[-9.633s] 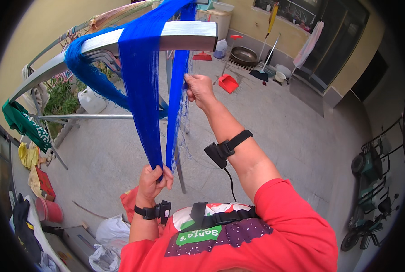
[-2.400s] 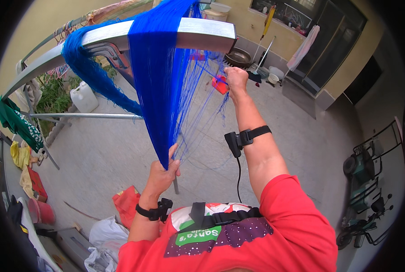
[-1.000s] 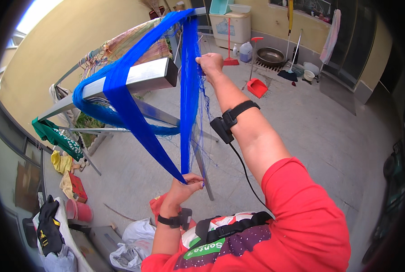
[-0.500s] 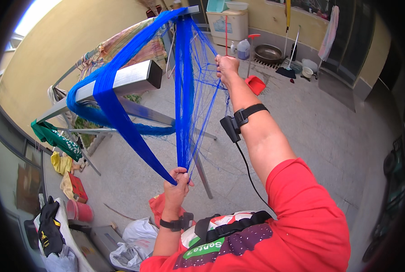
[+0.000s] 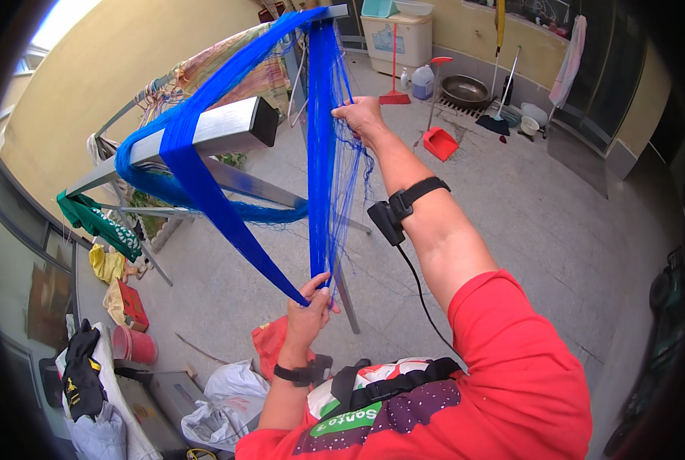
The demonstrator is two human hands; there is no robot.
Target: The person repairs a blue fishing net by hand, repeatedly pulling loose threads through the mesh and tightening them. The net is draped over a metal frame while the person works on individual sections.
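Note:
A large skein of bright blue thread (image 5: 321,169) hangs over the square metal bars (image 5: 231,129) of a rack, drawn down to a point near my body. My left hand (image 5: 309,307) is closed around its lower end and holds it taut. Higher up, my right hand (image 5: 360,119) pinches fine loose strands at the skein's right side. Those strands fan out in a thin, tangled web between the hands. A darker blue bundle (image 5: 258,212) loops behind the front bar.
Hangers and a green cloth (image 5: 97,222) hang on the rack's left. A red dustpan (image 5: 440,143), red broom (image 5: 394,97) and metal basin (image 5: 465,90) are by the far wall. Nearer left are a pink bucket (image 5: 134,345) and white bags (image 5: 231,383). A cable runs from my right forearm strap.
My right hand has moved left, closer to the skein, and the strands it had pulled wide now hang nearer the main bundle. My left hand has shifted slightly right and up, still gripping.

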